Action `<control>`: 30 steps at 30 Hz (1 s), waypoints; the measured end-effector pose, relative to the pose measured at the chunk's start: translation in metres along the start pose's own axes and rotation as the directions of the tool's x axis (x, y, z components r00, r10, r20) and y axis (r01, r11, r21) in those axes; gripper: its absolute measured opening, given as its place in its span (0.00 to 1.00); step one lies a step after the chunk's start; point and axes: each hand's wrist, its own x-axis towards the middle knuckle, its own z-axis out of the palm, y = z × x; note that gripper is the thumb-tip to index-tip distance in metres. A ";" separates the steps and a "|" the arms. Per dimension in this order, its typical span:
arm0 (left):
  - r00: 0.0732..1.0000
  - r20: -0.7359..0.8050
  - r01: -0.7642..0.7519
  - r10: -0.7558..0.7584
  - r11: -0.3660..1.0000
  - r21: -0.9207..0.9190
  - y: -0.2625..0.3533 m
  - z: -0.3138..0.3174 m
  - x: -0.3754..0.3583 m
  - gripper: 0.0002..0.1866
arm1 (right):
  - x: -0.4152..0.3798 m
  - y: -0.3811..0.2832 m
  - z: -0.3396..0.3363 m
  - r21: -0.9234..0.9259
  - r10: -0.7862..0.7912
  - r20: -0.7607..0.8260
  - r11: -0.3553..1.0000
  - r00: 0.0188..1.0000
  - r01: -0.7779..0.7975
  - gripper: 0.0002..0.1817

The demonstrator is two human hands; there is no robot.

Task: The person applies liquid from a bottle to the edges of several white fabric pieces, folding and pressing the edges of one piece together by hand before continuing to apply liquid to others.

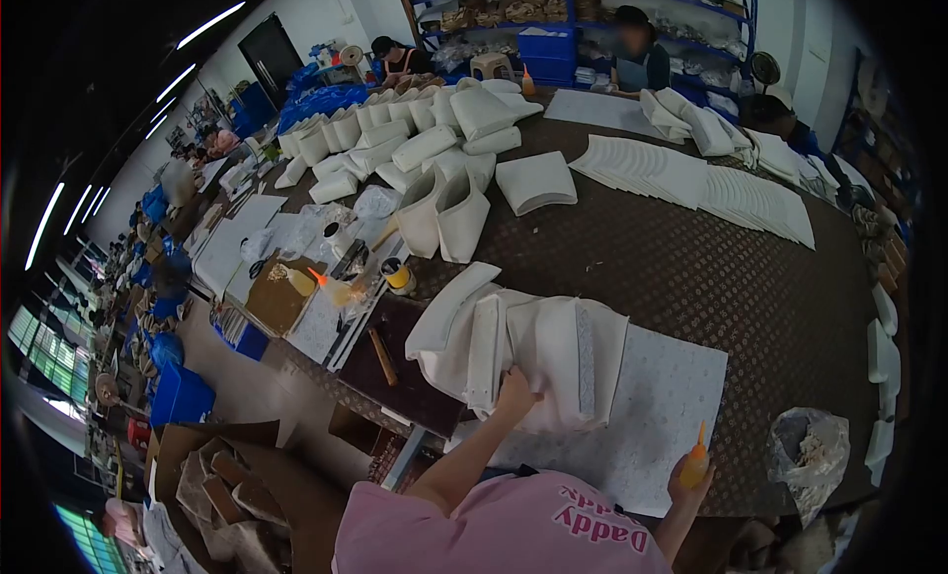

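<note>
In front of me several white padded pieces (558, 352) lie side by side on a pale patterned sheet (676, 377). My left hand (516, 394) rests at the near edge of these pieces, its fingers bent against the white material; whether it pinches an edge is too small to tell. Off to the right, my right hand (689, 480) is wrapped round a yellow glue bottle (695, 465), whose orange nozzle points up. That bottle is held apart from the white pieces, over the sheet's right edge.
A hammer (383, 357) lies on a dark board (420, 377) at left, near a yellow tin (396, 273) and another glue bottle (336, 290). White pouches (459, 214) and fanned panels (642, 169) cover the far side. A plastic bag (810, 456) sits right. Co-workers sit beyond.
</note>
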 end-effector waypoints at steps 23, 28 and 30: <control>0.994 0.033 0.108 -0.105 0.989 -0.097 -0.003 -0.003 -0.004 0.29 | -0.009 0.011 -0.019 0.107 0.046 -0.011 0.993 0.999 -0.045 0.24; 0.976 0.215 0.138 0.026 0.693 -0.708 0.010 -0.016 -0.013 0.22 | -0.016 0.014 -0.011 0.119 0.008 -0.055 0.993 0.998 -0.001 0.22; 0.943 0.319 0.255 0.093 0.411 -0.875 0.059 -0.046 -0.038 0.21 | -0.019 0.017 -0.006 0.105 -0.032 -0.039 0.994 0.999 0.036 0.22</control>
